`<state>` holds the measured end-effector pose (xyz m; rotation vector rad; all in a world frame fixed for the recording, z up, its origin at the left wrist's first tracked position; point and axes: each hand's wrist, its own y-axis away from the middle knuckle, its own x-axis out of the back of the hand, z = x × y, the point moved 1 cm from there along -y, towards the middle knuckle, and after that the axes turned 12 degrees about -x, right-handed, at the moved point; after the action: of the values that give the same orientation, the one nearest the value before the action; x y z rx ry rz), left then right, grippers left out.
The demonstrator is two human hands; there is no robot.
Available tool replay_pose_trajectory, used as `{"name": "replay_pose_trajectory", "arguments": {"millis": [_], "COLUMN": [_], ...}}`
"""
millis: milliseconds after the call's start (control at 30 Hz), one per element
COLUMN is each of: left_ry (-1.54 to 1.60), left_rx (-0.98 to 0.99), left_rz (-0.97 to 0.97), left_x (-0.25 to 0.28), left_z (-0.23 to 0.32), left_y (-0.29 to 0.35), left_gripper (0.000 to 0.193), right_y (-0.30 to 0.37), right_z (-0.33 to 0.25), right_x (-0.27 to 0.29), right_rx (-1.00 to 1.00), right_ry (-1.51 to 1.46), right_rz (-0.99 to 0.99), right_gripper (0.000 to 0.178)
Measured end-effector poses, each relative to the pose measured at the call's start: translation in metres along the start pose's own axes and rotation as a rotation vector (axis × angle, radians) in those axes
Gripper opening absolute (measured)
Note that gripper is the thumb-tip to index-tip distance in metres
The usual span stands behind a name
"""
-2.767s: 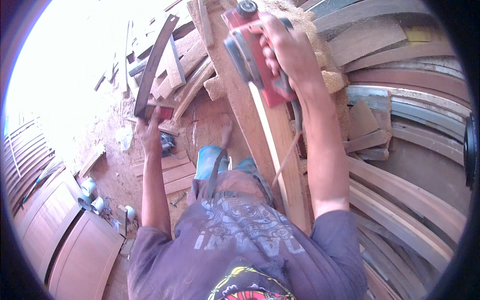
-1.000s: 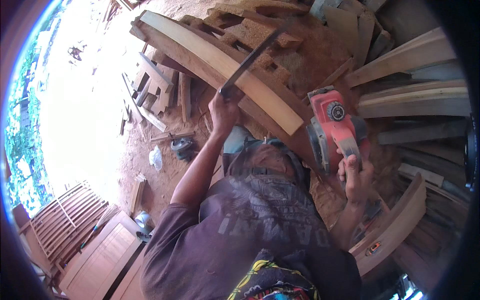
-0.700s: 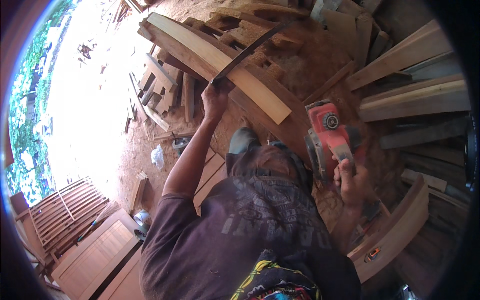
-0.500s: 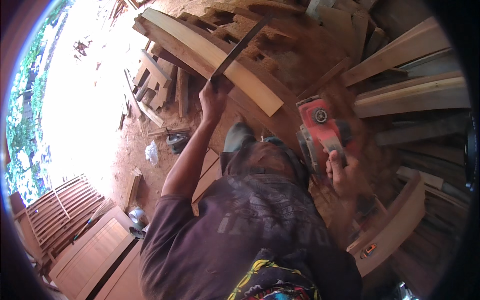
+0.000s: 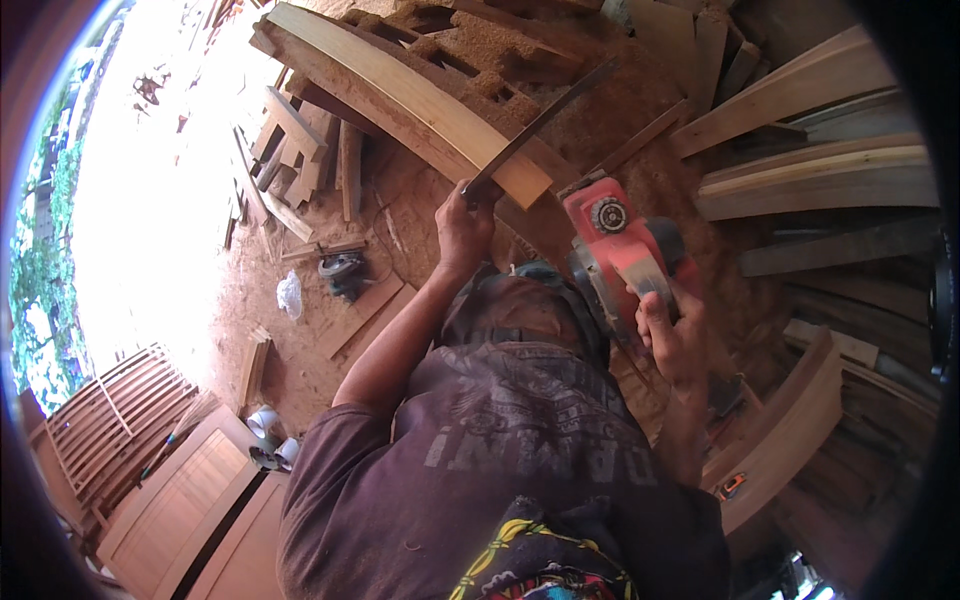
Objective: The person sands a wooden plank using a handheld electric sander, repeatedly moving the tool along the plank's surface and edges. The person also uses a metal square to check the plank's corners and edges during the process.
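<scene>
My left hand [image 5: 466, 232] is closed round the near end of a long, dark, flat straightedge [image 5: 545, 118]. The straightedge slants across a pale wooden plank [image 5: 400, 95] close to the plank's near end. In my right hand [image 5: 672, 335] is a red electric hand planer [image 5: 625, 235], gripped by its rear handle with a round knob towards the front. The planer is just right of the plank's near end, apart from the pale face. Its underside is hidden.
Sawdust and scrap wood [image 5: 300, 150] lie left of the plank. Long boards [image 5: 820, 185] are stacked at the right. A dark power tool [image 5: 343, 268] sits on the floor at left. Door panels [image 5: 180, 490] lie at the lower left. A curved board [image 5: 785, 440] is at lower right.
My left hand and the straightedge have moved right, towards the plank's near end. My right hand has brought the planer slightly left and farther forward, closer to that end.
</scene>
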<state>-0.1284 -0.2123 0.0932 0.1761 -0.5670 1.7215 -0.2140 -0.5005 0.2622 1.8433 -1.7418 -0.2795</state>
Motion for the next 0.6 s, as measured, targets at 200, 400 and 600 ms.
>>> {"name": "replay_pose_trajectory", "arguments": {"millis": [200, 400, 600], "left_ry": [0.043, 0.197, 0.091], "left_rx": [0.018, -0.040, 0.129], "left_rz": [0.038, 0.198, 0.147], "left_x": [0.001, 0.036, 0.064], "left_z": [-0.003, -0.083, -0.122], "left_y": [0.000, -0.072, -0.128], "left_gripper": [0.015, 0.020, 0.027], "right_y": [-0.001, -0.002, 0.000], "right_z": [-0.017, 0.020, 0.046], "right_x": [0.006, 0.014, 0.019], "right_rx": [0.020, -0.168, -0.261], "right_ry": [0.038, 0.003, 0.045], "right_rz": [-0.125, -0.057, 0.047], "right_gripper": [0.062, 0.063, 0.063]}}
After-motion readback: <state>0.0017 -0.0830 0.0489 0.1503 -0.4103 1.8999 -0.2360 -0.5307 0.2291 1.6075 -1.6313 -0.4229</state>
